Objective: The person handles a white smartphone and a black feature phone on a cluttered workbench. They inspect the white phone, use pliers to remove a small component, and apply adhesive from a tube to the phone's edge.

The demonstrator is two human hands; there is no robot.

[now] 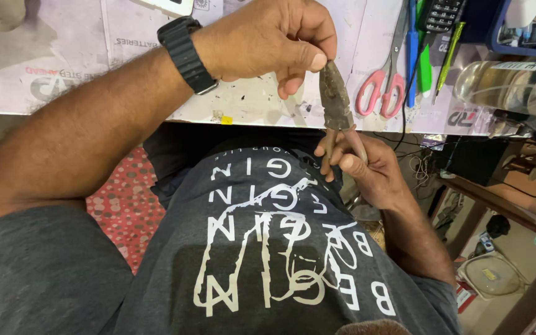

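Two hands work above the bench (63, 74) edge near pink scissors (383, 87), left hand (268, 40) pinching the top of dark, rusty pliers (335, 99), right hand (358, 164) gripping their handles.

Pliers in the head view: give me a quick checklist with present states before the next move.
1. Left hand pinches the tip of the pliers: ok.
2. Right hand grips the handles: ok.
3. Pliers held off the table, over the lap: ok.
4. Whether the jaws are shut or hold anything: cannot tell, the left fingers cover the tip.
5. Scissors lie apart from the pliers, on the table: ok.
6. Watch sits on the left wrist, apart from the pliers: ok.
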